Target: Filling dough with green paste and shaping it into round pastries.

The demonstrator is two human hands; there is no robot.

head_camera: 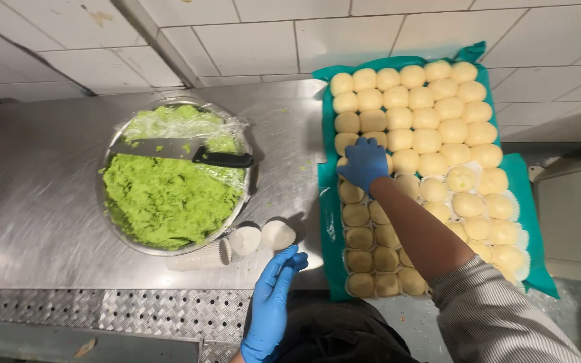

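Note:
Both my hands wear blue gloves. My right hand (363, 163) reaches over a teal-lined tray (532, 222) packed with several rows of pale round dough balls (426, 140); its fingers curl down onto a ball at the tray's left side, and whether it grips one is hidden. My left hand (272, 296) hovers flat and empty near the counter's front edge, just below two white paper cups (262, 236) and a lying stack of cups (200, 256).
A round metal bowl (113, 232) of green mash, part covered in plastic film, sits on the steel counter (35, 202), with a black-handled cleaver (183, 152) laid across it. White tiled wall behind. A ridged metal ledge (115, 309) runs along the front.

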